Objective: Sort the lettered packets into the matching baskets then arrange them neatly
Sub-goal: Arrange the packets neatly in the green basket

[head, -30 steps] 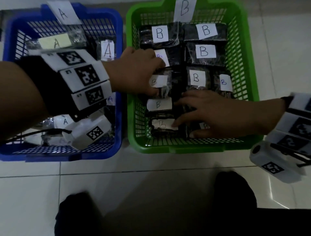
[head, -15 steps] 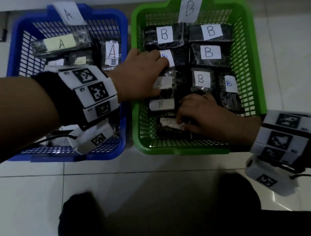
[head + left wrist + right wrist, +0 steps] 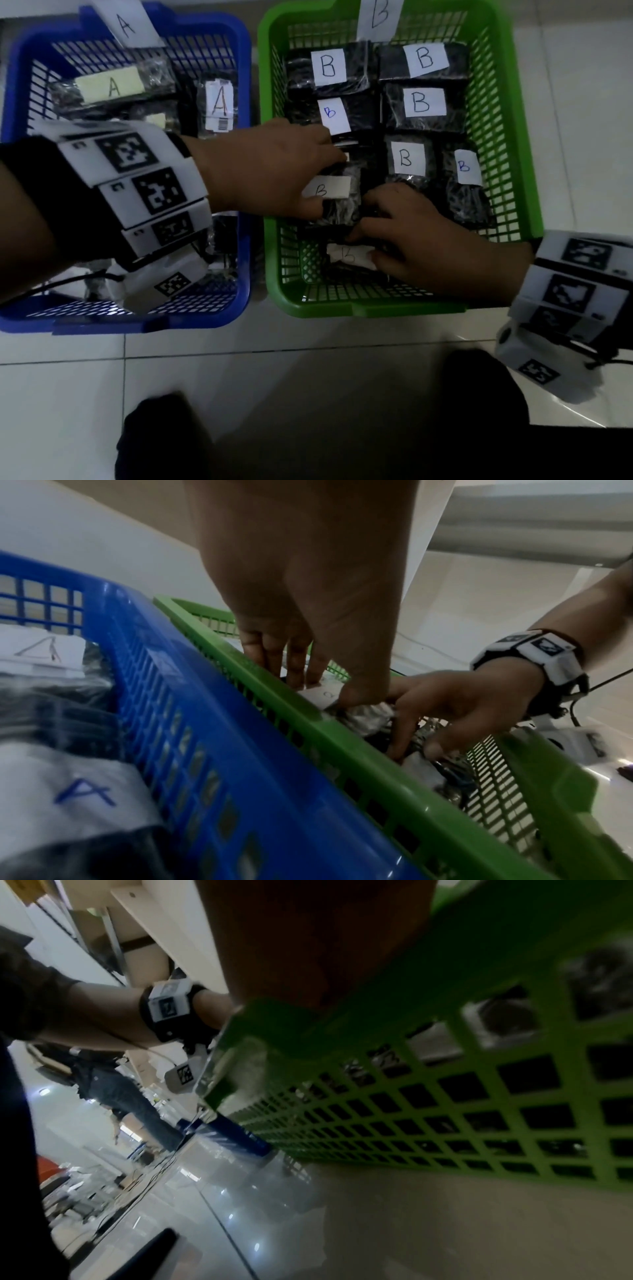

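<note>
Both hands work near the green basket (image 3: 507, 113) front wall: left hand (image 3: 270, 171) pinches a B packet (image 3: 334, 195); right hand (image 3: 414, 240) seemingly grips another.

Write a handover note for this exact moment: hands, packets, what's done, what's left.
Left hand: in the green basket, thumb and fingers round a B packet in its left column.
Right hand: in the same basket, fingers curled on the nearest B packet.
Blue basket: holds A packets.
Done: every readable label matches its basket.
Left: straighten the green basket's left column; its right side is in rows. Much of the blue basket is hidden by the left arm, so check it.
</note>
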Available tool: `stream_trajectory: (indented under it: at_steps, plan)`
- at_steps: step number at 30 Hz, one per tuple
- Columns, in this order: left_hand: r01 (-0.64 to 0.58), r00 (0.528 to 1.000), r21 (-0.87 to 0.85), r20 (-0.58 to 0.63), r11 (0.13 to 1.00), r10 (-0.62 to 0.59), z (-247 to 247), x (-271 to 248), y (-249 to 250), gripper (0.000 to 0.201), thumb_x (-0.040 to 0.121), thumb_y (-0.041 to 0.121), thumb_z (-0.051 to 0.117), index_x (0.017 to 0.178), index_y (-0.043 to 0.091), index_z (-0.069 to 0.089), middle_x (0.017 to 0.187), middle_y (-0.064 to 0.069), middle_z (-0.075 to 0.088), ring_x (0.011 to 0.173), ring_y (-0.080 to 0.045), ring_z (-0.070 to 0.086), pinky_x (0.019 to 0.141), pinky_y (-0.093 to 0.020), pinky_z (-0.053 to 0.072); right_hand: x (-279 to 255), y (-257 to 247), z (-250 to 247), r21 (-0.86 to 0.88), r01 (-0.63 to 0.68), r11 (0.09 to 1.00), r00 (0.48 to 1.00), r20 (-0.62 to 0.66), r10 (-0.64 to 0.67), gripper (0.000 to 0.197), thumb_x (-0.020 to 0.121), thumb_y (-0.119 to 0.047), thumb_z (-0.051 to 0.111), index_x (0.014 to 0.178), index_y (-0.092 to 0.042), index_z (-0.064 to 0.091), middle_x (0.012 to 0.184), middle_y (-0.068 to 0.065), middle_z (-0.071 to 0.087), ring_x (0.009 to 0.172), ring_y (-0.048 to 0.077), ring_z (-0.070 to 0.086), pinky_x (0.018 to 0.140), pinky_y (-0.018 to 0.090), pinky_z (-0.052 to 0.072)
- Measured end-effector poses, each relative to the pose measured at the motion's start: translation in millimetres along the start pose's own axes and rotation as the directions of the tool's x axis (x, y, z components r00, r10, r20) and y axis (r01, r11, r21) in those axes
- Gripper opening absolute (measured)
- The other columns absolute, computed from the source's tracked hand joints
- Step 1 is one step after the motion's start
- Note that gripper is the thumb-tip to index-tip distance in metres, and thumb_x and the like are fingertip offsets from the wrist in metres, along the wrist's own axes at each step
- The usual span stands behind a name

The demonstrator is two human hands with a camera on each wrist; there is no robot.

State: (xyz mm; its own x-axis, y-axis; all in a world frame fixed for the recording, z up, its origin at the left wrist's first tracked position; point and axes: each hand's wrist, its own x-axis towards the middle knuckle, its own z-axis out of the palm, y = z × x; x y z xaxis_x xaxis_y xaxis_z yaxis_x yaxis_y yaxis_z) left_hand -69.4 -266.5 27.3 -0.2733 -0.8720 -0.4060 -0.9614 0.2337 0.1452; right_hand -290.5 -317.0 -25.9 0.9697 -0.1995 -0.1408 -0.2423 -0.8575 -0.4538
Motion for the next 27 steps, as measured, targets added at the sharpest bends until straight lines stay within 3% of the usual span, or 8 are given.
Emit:
stream_trajectory:
  at_steps: [5, 8, 12, 15, 18, 21, 24, 27]
  plan:
    - [-0.053, 0.997, -0.007, 0.058, 0.999, 0.053, 2.8, -5.9, 7.7, 0.067, 0.076, 0.059, 0.049, 0.13, 0.02, 0.047, 0.119, -0.001, 0.053, 0.095, -0.018, 0.055, 0.077, -0.025, 0.039, -2.1, 11.6, -36.5, 0.393, -0.152, 0.907, 0.941, -0.224, 0.254, 0.018, 0.074, -0.021, 0.044, 0.071, -0.02, 0.062, 0.092, 0.006, 0.061, 0.09, 0.012, 0.056, 0.079, 0.012, 0.04]
    - [-0.095, 0.989, 0.001, 0.114, 0.995, 0.094, 15.1, -9.7, 17.2, 0.064, 0.078, 0.059, 0.052, 0.13, 0.022, 0.045, 0.122, 0.003, 0.052, 0.098, -0.017, 0.055, 0.083, -0.03, 0.048, -4.6, 25.7, -53.1, 0.39, -0.246, 0.887, 0.853, -0.347, 0.39, 0.017, 0.079, -0.007, 0.049, 0.074, -0.019, 0.06, 0.087, 0.008, 0.064, 0.086, 0.019, 0.059, 0.078, 0.023, 0.044]
    - [-0.106, 0.983, 0.004, 0.152, 0.994, 0.104, 29.4, -8.6, 22.2, 0.068, 0.08, 0.059, 0.058, 0.133, 0.024, 0.035, 0.126, 0.005, 0.047, 0.101, -0.014, 0.052, 0.077, -0.02, 0.035, -10.8, 40.0, -63.0, 0.37, -0.346, 0.862, 0.785, -0.389, 0.482, 0.019, 0.082, -0.007, 0.048, 0.08, -0.017, 0.064, 0.086, 0.002, 0.062, 0.082, 0.013, 0.055, 0.072, 0.001, 0.036]
    - [-0.08, 0.977, -0.077, 0.192, 0.994, 0.093, 27.1, -4.3, 19.8, 0.064, 0.076, 0.052, 0.066, 0.128, 0.025, 0.04, 0.119, 0.006, 0.051, 0.098, -0.012, 0.051, 0.074, -0.021, 0.037, -15.4, 47.1, -66.8, 0.305, -0.419, 0.855, 0.769, -0.382, 0.513, 0.018, 0.084, -0.007, 0.051, 0.083, -0.02, 0.064, 0.089, -0.002, 0.059, 0.084, 0.007, 0.05, 0.066, 0.003, 0.033]
    - [-0.002, 0.975, -0.182, 0.219, 0.983, 0.042, 20.7, 3.4, 18.2, 0.048, 0.078, 0.049, 0.067, 0.117, 0.029, 0.05, 0.095, 0.013, 0.052, 0.088, -0.009, 0.053, 0.07, -0.022, 0.039, -20.2, 49.7, -70.2, 0.229, -0.453, 0.862, 0.774, -0.379, 0.507, 0.018, 0.084, -0.006, 0.053, 0.084, -0.021, 0.064, 0.09, -0.003, 0.057, 0.086, 0.004, 0.047, 0.073, 0.011, 0.03]
    - [0.005, 0.972, -0.153, 0.234, 0.988, 0.031, 17.1, 7.6, 17.2, 0.035, 0.079, 0.053, 0.063, 0.104, 0.028, 0.056, 0.084, 0.014, 0.049, 0.08, -0.008, 0.05, 0.068, -0.024, 0.039, -22.6, 49.7, -77.0, 0.101, -0.455, 0.885, 0.809, -0.367, 0.458, 0.013, 0.084, -0.009, 0.057, 0.091, -0.014, 0.067, 0.097, 0.005, 0.062, 0.094, 0.019, 0.051, 0.08, 0.021, 0.032]
    - [0.007, 0.958, -0.095, 0.286, 0.995, 0.02, 16.1, 7.3, 20.2, 0.036, 0.081, 0.063, 0.052, 0.091, 0.028, 0.055, 0.079, 0.013, 0.051, 0.072, -0.006, 0.049, 0.064, -0.025, 0.042, -22.2, 54.4, -84.9, -0.1, -0.411, 0.906, 0.906, -0.159, 0.393, 0.02, 0.08, -0.025, 0.064, 0.099, -0.019, 0.067, 0.1, 0.005, 0.065, 0.105, 0.029, 0.051, 0.092, 0.038, 0.033]
    - [0.006, 0.934, -0.059, 0.357, 0.998, 0.016, 11.6, 13.6, 24.0, 0.034, 0.085, 0.056, 0.055, 0.099, 0.025, 0.056, 0.084, 0.01, 0.052, 0.075, -0.008, 0.048, 0.058, -0.022, 0.038, -23.7, 58.3, -85.4, -0.292, -0.343, 0.893, 0.923, 0.072, 0.379, 0.035, 0.074, -0.042, 0.069, 0.105, -0.028, 0.064, 0.105, 0.0, 0.063, 0.109, 0.024, 0.051, 0.101, 0.039, 0.021]
